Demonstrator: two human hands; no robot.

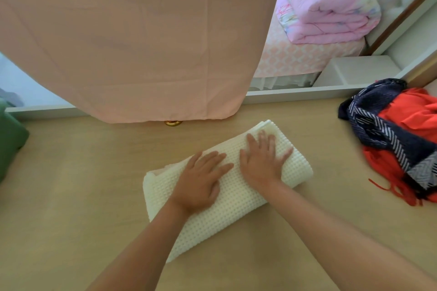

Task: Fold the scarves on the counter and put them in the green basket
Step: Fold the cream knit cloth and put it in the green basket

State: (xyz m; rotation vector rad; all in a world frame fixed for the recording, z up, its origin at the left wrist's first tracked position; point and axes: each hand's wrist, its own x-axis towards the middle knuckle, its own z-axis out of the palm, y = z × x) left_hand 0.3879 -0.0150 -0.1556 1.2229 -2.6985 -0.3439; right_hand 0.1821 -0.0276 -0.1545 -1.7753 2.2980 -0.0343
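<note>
I am pressing both of my hands flat on the white scarf [233,205]. My left hand [201,182] is lying on the middle of it, with the fingers straight and spread out. My right hand [262,158] is lying just beside it, nearer the far end, and its fingers are straight and spread too. I am not holding anything in either hand.

The white scarf is bumpy and folded into a long shape. It is lying slanted in the middle of the tan counter [71,196].

A red scarf [411,111] and a dark blue striped scarf [373,120] are sitting in a messy pile at the right side of the counter, well apart from my hands. The green basket [9,146] is peeking in at the left edge. A big pink cloth [130,42] is hanging down at the back.
</note>
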